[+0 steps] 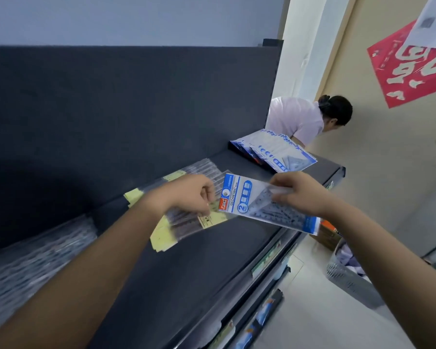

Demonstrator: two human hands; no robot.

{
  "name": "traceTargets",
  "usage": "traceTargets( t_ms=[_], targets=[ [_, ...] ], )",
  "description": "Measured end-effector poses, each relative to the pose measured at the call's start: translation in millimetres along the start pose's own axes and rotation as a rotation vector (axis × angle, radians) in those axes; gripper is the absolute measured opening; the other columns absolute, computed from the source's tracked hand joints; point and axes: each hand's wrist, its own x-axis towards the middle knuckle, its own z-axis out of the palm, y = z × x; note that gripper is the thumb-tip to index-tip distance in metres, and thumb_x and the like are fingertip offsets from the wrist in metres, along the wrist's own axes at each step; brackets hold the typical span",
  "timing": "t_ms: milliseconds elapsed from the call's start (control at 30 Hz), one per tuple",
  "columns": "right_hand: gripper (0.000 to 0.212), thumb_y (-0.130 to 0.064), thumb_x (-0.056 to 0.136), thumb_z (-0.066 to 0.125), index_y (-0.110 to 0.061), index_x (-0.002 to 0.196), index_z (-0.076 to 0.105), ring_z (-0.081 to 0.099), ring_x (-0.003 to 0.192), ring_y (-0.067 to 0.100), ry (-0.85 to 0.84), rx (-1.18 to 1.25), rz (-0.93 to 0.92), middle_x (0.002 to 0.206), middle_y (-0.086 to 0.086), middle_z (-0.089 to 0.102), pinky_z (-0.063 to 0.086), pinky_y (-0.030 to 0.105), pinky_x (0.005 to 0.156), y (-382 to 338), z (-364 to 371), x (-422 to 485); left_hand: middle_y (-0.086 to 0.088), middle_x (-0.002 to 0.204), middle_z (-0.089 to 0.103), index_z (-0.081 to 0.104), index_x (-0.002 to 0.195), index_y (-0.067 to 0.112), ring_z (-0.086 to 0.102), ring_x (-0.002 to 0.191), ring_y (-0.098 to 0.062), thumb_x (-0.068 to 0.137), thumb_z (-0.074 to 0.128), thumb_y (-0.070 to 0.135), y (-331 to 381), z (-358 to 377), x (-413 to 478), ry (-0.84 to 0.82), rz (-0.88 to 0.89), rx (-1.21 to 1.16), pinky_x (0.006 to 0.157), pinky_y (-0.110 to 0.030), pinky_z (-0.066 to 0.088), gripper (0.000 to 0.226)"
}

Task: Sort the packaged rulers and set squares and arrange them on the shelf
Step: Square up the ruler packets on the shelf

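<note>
A blue and white set square pack marked GEOMETRIC hangs just above the dark shelf. My right hand pinches its right part. My left hand grips a bundle of clear ruler packs with yellow cards that lies on the shelf. A row of blue set square packs leans at the shelf's far right end. More clear ruler packs lie blurred at the left.
A person in a light shirt bends down beyond the shelf's end. A grey basket stands on the floor at the right, an orange box behind it. Lower shelves with goods run below. A red poster hangs on the wall.
</note>
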Motion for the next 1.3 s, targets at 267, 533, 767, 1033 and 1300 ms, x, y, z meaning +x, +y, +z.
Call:
traceTargets(
  t_ms=[267,533,767,1033,1300],
  targets=[
    [0.022,0.001,0.083,0.065,-0.015,0.070,0.057,0.052,0.058,0.001,0.119,0.539,-0.046,0.067,-0.002,0.058,0.041,0.014,0.057,62.7,-27.0,49.2,-0.012,0.098,0.070,0.053,0.120,0.004,0.064,0.080,-0.021,0.075,0.078,-0.001,72.6,19.8,57.4,0.202,0.089,-0.819,0.078,-0.035,0.054,0.051],
    [0.010,-0.006,0.087,0.063,-0.007,0.097,0.059,0.070,0.083,0.024,0.011,0.944,0.042,0.095,0.009,0.071,0.055,0.037,0.069,148.1,-64.1,91.2,-0.009,0.089,0.072,0.063,0.089,0.010,0.068,0.080,-0.017,0.085,0.069,0.003,146.0,62.4,125.6,0.372,-0.138,-0.837,0.080,-0.030,0.057,0.011],
    [0.014,0.001,0.082,0.063,-0.006,0.094,0.061,0.064,0.079,0.026,-0.076,1.143,0.023,0.093,0.010,0.071,0.059,0.033,0.068,210.7,-106.3,109.5,0.000,0.088,0.068,0.069,0.097,0.027,0.064,0.083,-0.014,0.091,0.064,0.011,177.9,77.8,156.0,0.555,-0.278,-0.810,0.088,-0.031,0.049,0.018],
    [0.029,-0.006,0.077,0.067,-0.003,0.104,0.058,0.069,0.075,0.025,-0.230,1.280,0.056,0.092,0.015,0.070,0.059,0.031,0.067,250.9,-118.0,142.7,0.002,0.090,0.067,0.065,0.100,0.019,0.064,0.082,-0.011,0.095,0.058,0.014,191.9,66.6,177.6,0.552,-0.362,-0.724,0.080,-0.024,0.049,0.010],
    [0.014,-0.004,0.086,0.063,-0.003,0.098,0.068,0.069,0.090,0.028,-0.379,0.845,-0.143,0.098,0.012,0.073,0.056,0.041,0.078,250.7,-107.3,177.0,-0.012,0.108,0.070,0.058,0.116,0.008,0.069,0.094,-0.023,0.078,0.076,0.004,184.3,62.7,219.3,0.612,-0.295,-0.931,0.087,-0.038,0.057,0.043]
  ],
)
